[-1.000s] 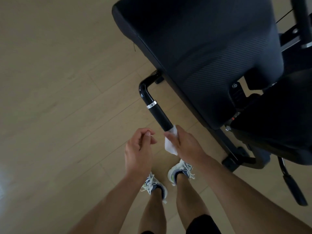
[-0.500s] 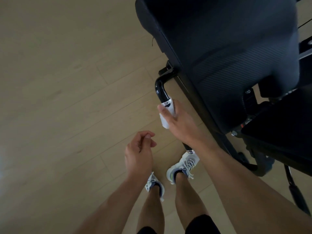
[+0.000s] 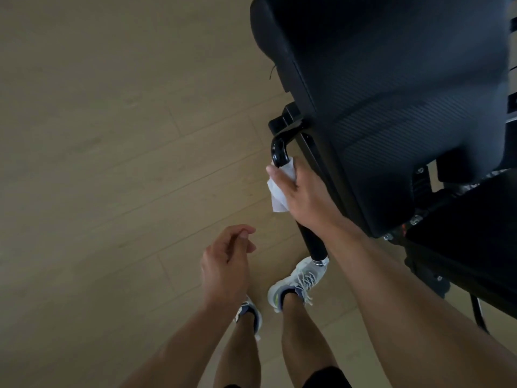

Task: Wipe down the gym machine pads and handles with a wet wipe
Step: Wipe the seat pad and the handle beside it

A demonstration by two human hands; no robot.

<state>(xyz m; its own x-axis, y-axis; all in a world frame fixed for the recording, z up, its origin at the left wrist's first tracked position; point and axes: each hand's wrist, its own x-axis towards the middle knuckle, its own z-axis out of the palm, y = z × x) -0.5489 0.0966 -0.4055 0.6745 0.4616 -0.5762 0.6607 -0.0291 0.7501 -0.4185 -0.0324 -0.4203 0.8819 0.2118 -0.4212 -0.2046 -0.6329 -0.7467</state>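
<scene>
Two hands in view, head cam looking down.

Item 1: right hand (image 3: pixel 303 196), grip clamped round the handle (image 3: pixel 279 151) w/ the wet wipe (image 3: pixel 279 191) pressed between palm and bar. Thumb lies straight along the near-left side, tip pointing up-left; other fingers wrap round the far side, mostly hidden.

Item 2: wet wipe, white, crumpled. Sits inside the grip; one part shows at the top of the fist, against the bar just below its bend; a loose flap hangs out on the left under the thumb.

Item 3: handle, glossy black bar, bent at the top where it joins the machine frame. Bend shows bare above the fist. Lower length comes out under the wrist, ending in a silver ring cap (image 3: pixel 319 261) just above the right shoe (image 3: pixel 296 284).

Item 4: left hand (image 3: pixel 226 264), grip loosely curled, holding nothing, fingertips close to the thumb. Hangs apart from handle and wipe, lower-left of them, over the floor (image 3: pixel 112 135).

Item 5: back pad (image 3: pixel 391 93), large, black, textured, right of the handle, near the right hand's knuckles; contact cannot be told. Second black pad (image 3: pixel 475 233) lower right, w/ frame parts and bolts between the two.

Item 6: floor, light wood planks. Left shoe (image 3: pixel 251 315) partly hidden behind left forearm. Bare legs, dark shorts at bottom edge.
</scene>
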